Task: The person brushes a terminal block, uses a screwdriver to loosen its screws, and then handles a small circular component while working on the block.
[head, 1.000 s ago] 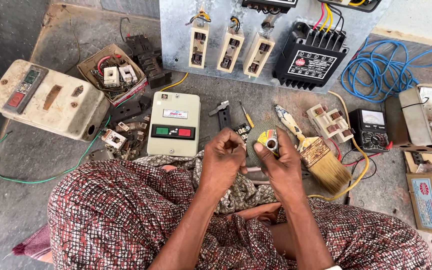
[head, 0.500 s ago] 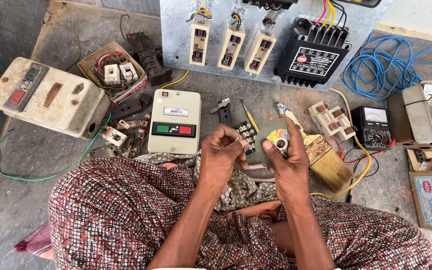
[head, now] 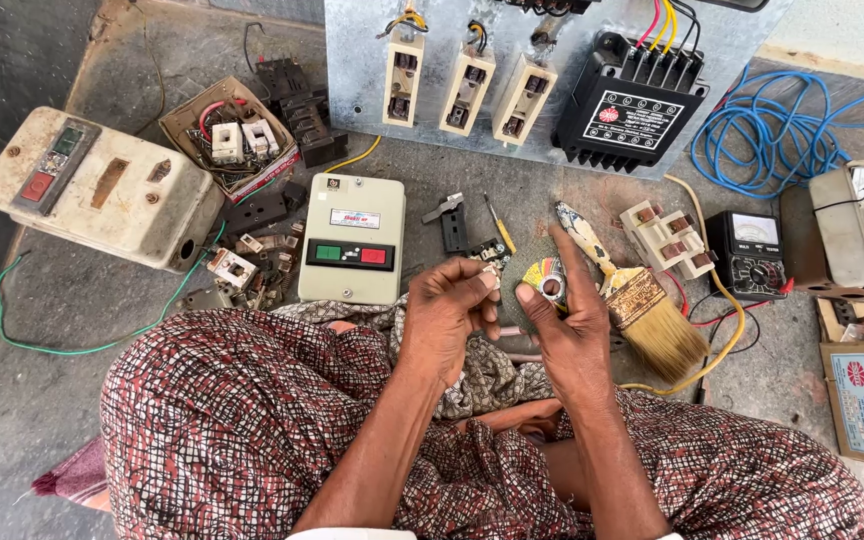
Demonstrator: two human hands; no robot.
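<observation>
Two hands meet over our lap in the head view. Our left hand (head: 449, 312) pinches a tiny part (head: 489, 281); our right hand (head: 570, 330) grips a small round roll (head: 549, 283). At twelve o'clock, a grey concrete floor (head: 72, 300) holds a cream switch box (head: 352, 238).

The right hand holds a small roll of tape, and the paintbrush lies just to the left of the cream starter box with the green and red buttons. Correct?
Not quite. In the head view the paintbrush lies to the right of the cream starter box, beyond the right hand, which does hold the small roll of tape.
</observation>
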